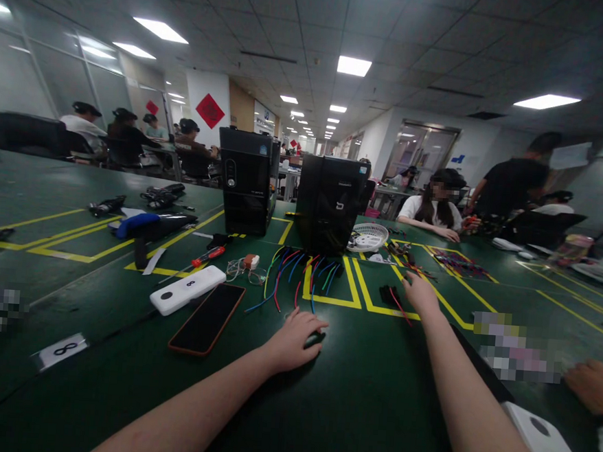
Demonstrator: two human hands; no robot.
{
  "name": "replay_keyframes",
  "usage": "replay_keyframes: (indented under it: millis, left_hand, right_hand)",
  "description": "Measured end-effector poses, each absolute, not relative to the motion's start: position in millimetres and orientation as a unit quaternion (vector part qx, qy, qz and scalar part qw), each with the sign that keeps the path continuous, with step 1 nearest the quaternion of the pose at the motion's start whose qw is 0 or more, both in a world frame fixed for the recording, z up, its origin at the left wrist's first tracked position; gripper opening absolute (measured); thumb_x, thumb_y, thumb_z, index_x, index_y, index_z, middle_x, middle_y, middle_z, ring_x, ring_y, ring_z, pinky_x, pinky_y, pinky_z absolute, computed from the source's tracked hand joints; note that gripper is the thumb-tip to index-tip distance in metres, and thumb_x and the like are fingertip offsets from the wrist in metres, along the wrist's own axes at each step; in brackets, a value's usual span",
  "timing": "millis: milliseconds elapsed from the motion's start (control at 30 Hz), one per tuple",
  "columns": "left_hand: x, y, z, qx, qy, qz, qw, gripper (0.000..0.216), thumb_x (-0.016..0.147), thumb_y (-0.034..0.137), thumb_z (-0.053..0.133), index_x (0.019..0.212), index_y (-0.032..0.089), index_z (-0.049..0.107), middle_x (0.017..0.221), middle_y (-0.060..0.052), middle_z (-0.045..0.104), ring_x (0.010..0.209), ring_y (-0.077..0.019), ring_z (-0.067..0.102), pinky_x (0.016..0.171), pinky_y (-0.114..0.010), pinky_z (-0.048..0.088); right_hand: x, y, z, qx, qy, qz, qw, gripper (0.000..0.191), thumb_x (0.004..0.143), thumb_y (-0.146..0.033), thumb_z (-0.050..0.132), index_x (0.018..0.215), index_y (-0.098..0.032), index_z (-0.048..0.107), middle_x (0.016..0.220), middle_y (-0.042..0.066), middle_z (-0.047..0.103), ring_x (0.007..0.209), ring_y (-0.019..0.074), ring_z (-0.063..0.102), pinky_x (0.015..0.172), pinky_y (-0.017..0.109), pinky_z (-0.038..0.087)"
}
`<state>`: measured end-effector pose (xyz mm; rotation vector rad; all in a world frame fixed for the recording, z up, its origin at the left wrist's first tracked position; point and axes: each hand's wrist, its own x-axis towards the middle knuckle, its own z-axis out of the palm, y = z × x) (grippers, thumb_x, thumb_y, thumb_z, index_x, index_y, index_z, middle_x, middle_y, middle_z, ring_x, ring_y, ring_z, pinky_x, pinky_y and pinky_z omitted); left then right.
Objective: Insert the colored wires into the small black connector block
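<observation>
My left hand (293,339) rests on the green table (351,408) with curled fingers over a small dark object (317,337) that I cannot make out. My right hand (419,293) reaches farther out, fingers down on small dark parts and a red wire (396,303) inside a yellow-taped square. Between the hands, a bundle of coloured wires (298,270) fans out from a black computer tower (330,204). A second black tower (247,181) stands to its left.
A dark phone in an orange case (207,319), a white box marked 8 (187,290), a red-handled screwdriver (203,257) and a white basket (367,237) lie around. Another person's hand (594,385) rests at right. People sit at the far tables.
</observation>
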<state>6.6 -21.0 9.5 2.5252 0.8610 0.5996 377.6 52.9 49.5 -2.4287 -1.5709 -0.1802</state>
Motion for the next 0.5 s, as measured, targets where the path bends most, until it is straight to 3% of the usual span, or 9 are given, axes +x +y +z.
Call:
replay_keyframes:
  millis: [233,500]
  left_hand:
    - [7,-20,9,0.905,0.309,0.208,0.207,0.040,0.082,0.028,0.052,0.121,0.026,0.047,0.115,-0.005,0.053,0.114,-0.0215,0.044,0.108,-0.048,0.015]
    - [7,-21,9,0.903,0.306,0.215,0.211,0.040,0.082,0.027,0.052,0.121,0.025,0.048,0.114,-0.005,0.053,0.113,-0.0215,0.044,0.108,-0.047,0.016]
  right_hand:
    - [366,38,31,-0.826,-0.538,0.000,0.168,0.044,0.087,-0.028,0.033,0.128,-0.012,0.043,0.098,0.015,0.065,0.080,0.0205,0.061,0.067,0.027,0.041]
    - [361,28,35,-0.801,-0.583,0.024,0.131,0.035,0.081,-0.026,0.042,0.111,-0.017,0.057,0.088,0.008,0.065,0.072,0.0165,0.059,0.061,0.023,0.039]
